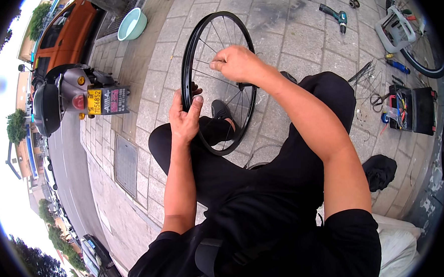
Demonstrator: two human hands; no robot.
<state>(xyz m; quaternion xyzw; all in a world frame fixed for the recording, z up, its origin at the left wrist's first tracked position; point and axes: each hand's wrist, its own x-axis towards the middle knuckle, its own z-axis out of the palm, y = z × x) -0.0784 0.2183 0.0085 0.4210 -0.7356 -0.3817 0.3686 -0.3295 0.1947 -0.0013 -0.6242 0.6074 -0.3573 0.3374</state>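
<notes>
A bicycle wheel (188, 61) with a black rim and thin spokes stands tilted between my bent legs. My left hand (186, 116) grips the lower left of the rim, thumb on the near side. My right hand (233, 64) reaches over the wheel among the upper spokes, thumb and fingertips pinched together; whether they hold a spoke or something small I cannot make out. The hub is partly hidden behind my right wrist.
A cordless drill (334, 16), screwdriver (399, 66), loose spokes (365, 78), toolbox (424, 111), grey plastic container (392, 27) and black cloth (379, 172) lie right. A pale basin (132, 24), parked scooter (71, 95) and orange vehicle (69, 32) are left.
</notes>
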